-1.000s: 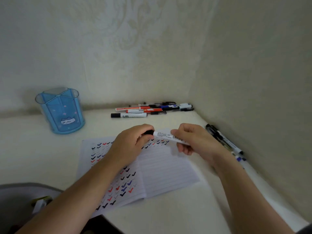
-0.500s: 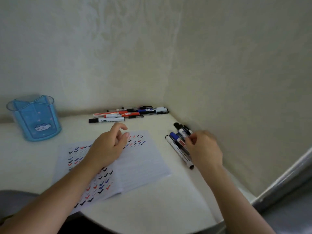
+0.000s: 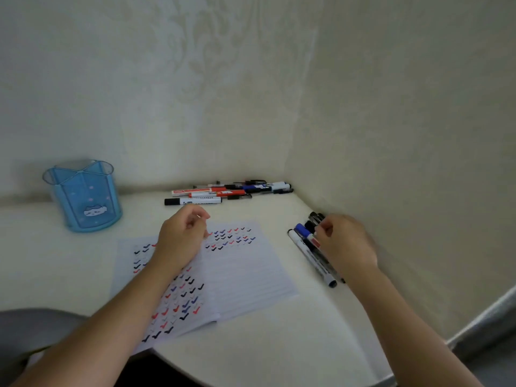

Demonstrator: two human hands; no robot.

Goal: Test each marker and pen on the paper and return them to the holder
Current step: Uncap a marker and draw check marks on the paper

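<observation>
A lined paper (image 3: 251, 275) with several red, blue and black check marks lies on the white table (image 3: 279, 344). My left hand (image 3: 183, 238) hovers over its upper part, fingers loosely curled, holding nothing. My right hand (image 3: 346, 244) rests on a small pile of markers and pens (image 3: 305, 241) by the right wall; its fingertips touch them, and whether they grip one is hidden. A second row of markers and pens (image 3: 223, 191) lies along the back wall. The blue see-through holder (image 3: 83, 202) stands at the back left and looks empty.
Walls close the table in at the back and on the right, meeting in a corner behind the back row. The table's curved front edge (image 3: 251, 378) runs below the paper. A grey chair part (image 3: 33, 331) shows at the lower left.
A second ago both hands held a black-capped white marker over the paper. My right hand carried it to the pile by the right wall; my left hand let go and stays over the paper.
</observation>
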